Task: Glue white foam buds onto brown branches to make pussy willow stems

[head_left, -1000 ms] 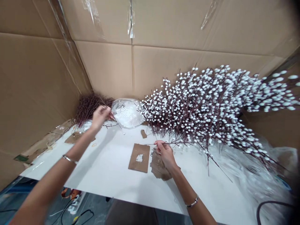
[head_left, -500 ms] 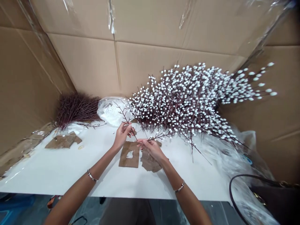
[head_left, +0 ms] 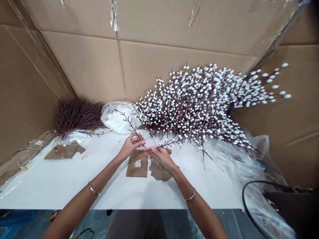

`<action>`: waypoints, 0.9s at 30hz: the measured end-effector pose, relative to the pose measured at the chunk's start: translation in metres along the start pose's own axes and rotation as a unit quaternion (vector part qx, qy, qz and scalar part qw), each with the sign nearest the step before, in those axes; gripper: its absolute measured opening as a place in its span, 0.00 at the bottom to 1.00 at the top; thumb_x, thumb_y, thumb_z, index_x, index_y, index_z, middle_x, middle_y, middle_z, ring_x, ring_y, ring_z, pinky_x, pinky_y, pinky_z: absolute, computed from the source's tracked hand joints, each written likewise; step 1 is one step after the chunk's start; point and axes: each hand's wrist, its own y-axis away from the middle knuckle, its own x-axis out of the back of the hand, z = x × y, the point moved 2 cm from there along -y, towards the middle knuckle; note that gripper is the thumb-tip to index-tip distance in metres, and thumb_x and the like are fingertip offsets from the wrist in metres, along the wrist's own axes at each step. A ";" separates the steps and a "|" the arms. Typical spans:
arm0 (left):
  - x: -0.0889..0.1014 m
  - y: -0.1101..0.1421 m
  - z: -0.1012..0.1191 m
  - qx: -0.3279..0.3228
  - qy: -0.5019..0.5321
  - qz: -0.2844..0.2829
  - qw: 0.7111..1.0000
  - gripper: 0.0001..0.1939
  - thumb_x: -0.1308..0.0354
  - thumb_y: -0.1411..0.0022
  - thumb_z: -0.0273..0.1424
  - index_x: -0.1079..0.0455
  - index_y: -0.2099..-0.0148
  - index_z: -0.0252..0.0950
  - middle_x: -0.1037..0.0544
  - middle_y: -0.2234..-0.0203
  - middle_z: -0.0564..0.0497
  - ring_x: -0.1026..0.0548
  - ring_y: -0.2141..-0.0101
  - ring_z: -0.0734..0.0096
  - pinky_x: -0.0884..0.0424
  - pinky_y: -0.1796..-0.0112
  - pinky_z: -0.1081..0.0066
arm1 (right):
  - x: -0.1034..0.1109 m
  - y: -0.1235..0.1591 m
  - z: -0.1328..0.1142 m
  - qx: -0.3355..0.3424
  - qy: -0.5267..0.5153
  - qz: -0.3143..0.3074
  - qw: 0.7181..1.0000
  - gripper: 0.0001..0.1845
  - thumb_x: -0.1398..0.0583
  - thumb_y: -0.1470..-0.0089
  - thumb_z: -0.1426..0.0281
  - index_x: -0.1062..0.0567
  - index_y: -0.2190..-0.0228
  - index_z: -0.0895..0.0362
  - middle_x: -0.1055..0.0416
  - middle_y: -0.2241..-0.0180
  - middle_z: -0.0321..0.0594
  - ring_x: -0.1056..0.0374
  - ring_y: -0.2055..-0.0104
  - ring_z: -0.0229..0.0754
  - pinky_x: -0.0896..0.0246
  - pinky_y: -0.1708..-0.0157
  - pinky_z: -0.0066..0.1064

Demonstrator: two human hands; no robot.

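My left hand [head_left: 130, 146] is closed, thumb against fingers, on a bare dark-brown artificial twig [head_left: 131, 123] that slants up and away to the left. The lower end of this stem comes down toward my right fingertips. My right hand [head_left: 161, 156] is also closed, its fingers pinched around a second branching twig [head_left: 168, 143] that stretches right toward the white-berried stems. Exactly where its stem ends is hidden by the fingers. Under the hands lie a brown cardboard piece [head_left: 133, 170] with a white smear [head_left: 138, 163] and a torn brown piece [head_left: 160, 170].
A large heap of white-berried stems [head_left: 196, 103] fills the back right. Behind my left hand sits a clear bag of white berries [head_left: 117, 118]. Bare twigs [head_left: 77, 116] are bundled at far left, near cardboard scraps [head_left: 61, 151]. Plastic wrap [head_left: 234, 166] and a dark bag [head_left: 294, 209] lie right.
My left hand has lowered slightly and its fingers have closed more along the twig, which tilts a little further left. My right hand stays almost in place. The view has shifted slightly.
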 end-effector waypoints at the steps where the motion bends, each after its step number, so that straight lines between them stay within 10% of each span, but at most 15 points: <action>1: -0.001 0.001 -0.001 0.006 -0.007 -0.013 1.000 0.22 0.29 0.51 0.40 0.32 0.59 0.34 0.20 0.73 0.49 0.20 0.72 0.66 0.26 0.68 0.68 | 0.000 0.000 0.000 0.000 0.002 -0.002 1.000 0.23 0.38 0.45 0.51 0.19 0.61 0.58 0.22 0.55 0.48 0.25 0.55 0.44 0.34 0.46 0.39; 14: 0.045 0.002 -0.016 -0.048 -0.042 0.054 0.997 0.18 0.41 0.37 0.46 0.34 0.63 0.35 0.19 0.74 0.48 0.22 0.75 0.69 0.31 0.72 0.72 | 0.014 -0.005 0.006 0.088 0.196 0.103 0.971 0.24 0.47 0.38 0.50 0.26 0.71 0.55 0.32 0.77 0.35 0.37 0.75 0.35 0.40 0.71 0.28; 27: 0.025 0.015 -0.038 -0.053 -0.043 -0.005 0.998 0.19 0.51 0.33 0.51 0.44 0.58 0.40 0.21 0.77 0.54 0.22 0.79 0.72 0.30 0.76 0.75 | 0.007 -0.005 0.010 0.129 0.440 0.060 0.887 0.17 0.41 0.40 0.58 0.25 0.73 0.57 0.26 0.75 0.37 0.34 0.73 0.38 0.43 0.68 0.30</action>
